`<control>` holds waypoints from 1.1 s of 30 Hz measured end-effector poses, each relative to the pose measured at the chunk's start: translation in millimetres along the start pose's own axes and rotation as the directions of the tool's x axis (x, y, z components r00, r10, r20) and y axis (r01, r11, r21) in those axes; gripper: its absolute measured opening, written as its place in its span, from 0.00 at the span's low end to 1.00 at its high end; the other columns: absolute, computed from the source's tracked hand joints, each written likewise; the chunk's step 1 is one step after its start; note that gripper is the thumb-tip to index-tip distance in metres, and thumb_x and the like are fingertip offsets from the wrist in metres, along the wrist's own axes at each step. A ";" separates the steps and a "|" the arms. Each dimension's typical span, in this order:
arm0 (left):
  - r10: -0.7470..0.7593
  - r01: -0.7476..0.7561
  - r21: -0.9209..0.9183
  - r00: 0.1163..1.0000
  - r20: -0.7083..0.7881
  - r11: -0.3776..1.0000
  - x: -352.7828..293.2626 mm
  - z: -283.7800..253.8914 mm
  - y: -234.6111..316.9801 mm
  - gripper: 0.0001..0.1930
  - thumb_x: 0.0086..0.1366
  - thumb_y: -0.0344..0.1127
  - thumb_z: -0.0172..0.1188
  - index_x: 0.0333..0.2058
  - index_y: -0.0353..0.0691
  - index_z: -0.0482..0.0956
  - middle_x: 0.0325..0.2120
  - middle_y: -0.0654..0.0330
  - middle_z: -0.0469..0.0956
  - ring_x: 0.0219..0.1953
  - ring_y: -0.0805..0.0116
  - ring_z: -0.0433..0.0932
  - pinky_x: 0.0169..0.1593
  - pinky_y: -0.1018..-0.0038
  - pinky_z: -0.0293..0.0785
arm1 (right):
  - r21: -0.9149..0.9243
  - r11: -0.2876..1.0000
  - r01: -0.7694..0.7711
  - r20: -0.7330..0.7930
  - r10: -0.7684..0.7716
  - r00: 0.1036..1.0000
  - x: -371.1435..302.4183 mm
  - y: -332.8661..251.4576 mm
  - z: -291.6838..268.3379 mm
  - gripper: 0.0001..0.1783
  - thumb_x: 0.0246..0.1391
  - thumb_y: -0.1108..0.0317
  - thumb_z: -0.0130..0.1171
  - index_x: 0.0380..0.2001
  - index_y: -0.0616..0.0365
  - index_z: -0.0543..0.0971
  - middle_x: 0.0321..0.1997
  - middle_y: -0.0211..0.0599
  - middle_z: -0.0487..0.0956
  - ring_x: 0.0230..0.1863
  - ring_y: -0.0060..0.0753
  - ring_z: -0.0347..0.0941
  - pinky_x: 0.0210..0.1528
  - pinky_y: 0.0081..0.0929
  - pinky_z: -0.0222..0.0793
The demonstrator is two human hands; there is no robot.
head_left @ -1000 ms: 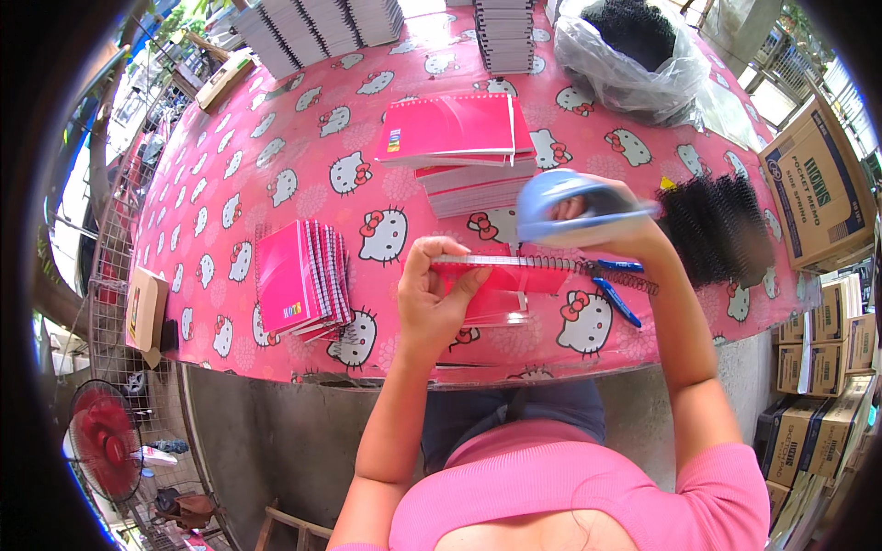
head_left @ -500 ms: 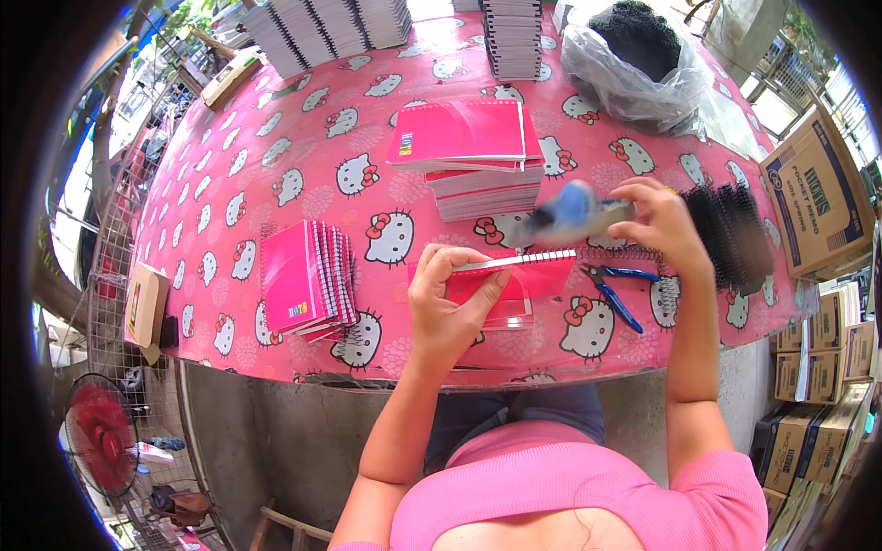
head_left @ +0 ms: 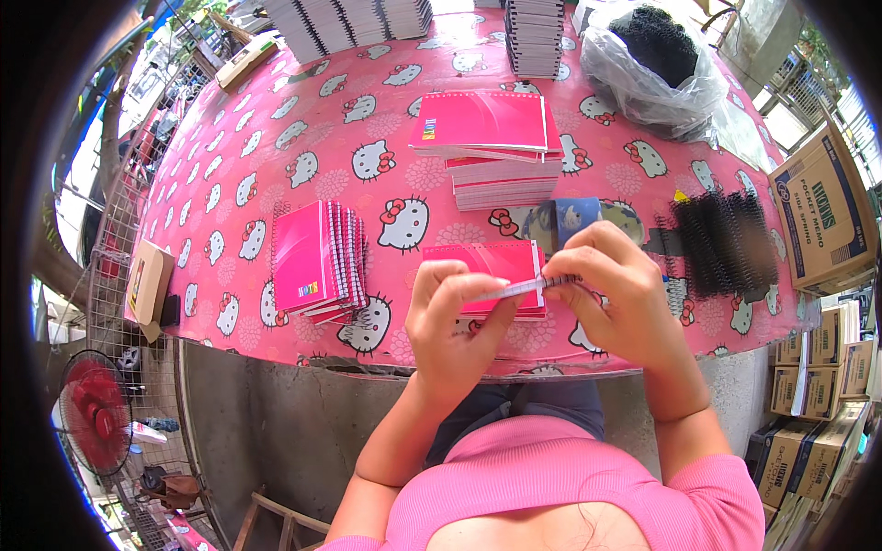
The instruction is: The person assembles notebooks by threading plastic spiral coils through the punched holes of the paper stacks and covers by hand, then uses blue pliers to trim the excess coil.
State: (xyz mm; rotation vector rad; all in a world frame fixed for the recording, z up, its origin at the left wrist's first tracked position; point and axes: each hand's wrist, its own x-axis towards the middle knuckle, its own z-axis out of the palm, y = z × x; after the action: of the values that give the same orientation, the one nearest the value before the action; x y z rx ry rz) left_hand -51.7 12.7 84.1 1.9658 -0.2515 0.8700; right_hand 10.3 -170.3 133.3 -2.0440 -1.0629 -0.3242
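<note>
My left hand [head_left: 459, 317] is closed on a thin notebook [head_left: 513, 290], held nearly edge-on above the table. My right hand [head_left: 623, 289] pinches a dark spiral coil [head_left: 564, 279] at the right end of the notebook's edge. How far the coil passes through the holes is too small to tell. Beneath and behind the hands lies a pink notebook [head_left: 482, 255] with punched holes along its far edge. Just beyond my right hand rests a tool with a blue wrapped part [head_left: 577, 217].
Loose pink notebooks [head_left: 482, 124] are stacked ahead; coil-bound ones [head_left: 308, 257] lie left. Black coils [head_left: 721, 243] sit at right, near a cardboard box [head_left: 822, 211]. A plastic bag [head_left: 634, 87] of black coils and bound stacks [head_left: 535, 41] stand at the back.
The blue-wrapped tool has gone from my right hand to the table. My right hand has come in to the notebook with a dark coil. The blue-handled cutters no longer show.
</note>
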 end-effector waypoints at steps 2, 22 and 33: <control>0.067 -0.067 0.009 0.997 -0.033 0.998 -6.2 -4.7 3.9 0.18 0.43 0.19 0.72 0.32 0.43 0.78 0.31 0.62 0.67 0.29 0.72 0.68 0.30 0.77 0.64 | -0.028 0.999 0.028 -0.024 -0.029 0.999 -2.1 -8.0 -1.4 0.13 0.38 0.73 0.67 0.32 0.58 0.79 0.29 0.37 0.74 0.29 0.39 0.70 0.34 0.33 0.67; 0.308 -0.308 0.076 0.951 0.018 0.948 -4.8 -22.8 21.9 0.12 0.45 0.24 0.69 0.29 0.43 0.79 0.32 0.65 0.78 0.31 0.67 0.70 0.36 0.71 0.61 | -0.021 0.950 0.312 -0.093 -0.313 0.945 -8.8 -14.5 -5.6 0.15 0.30 0.76 0.64 0.29 0.59 0.81 0.30 0.31 0.75 0.34 0.33 0.72 0.36 0.32 0.62; 0.303 -0.313 0.109 0.948 0.099 0.943 -4.4 -26.2 31.8 0.13 0.44 0.20 0.68 0.27 0.43 0.76 0.30 0.64 0.80 0.30 0.66 0.70 0.34 0.69 0.64 | 0.069 0.971 0.229 -0.153 -0.216 0.964 -14.9 -15.1 -1.0 0.15 0.31 0.78 0.65 0.30 0.59 0.81 0.30 0.33 0.74 0.34 0.35 0.71 0.37 0.33 0.64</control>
State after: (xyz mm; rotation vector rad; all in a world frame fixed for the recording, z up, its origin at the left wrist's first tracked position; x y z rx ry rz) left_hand -83.2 16.5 110.9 2.1134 -0.5779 1.0271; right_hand -10.5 -174.5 133.9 -1.7990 -1.1975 -0.5248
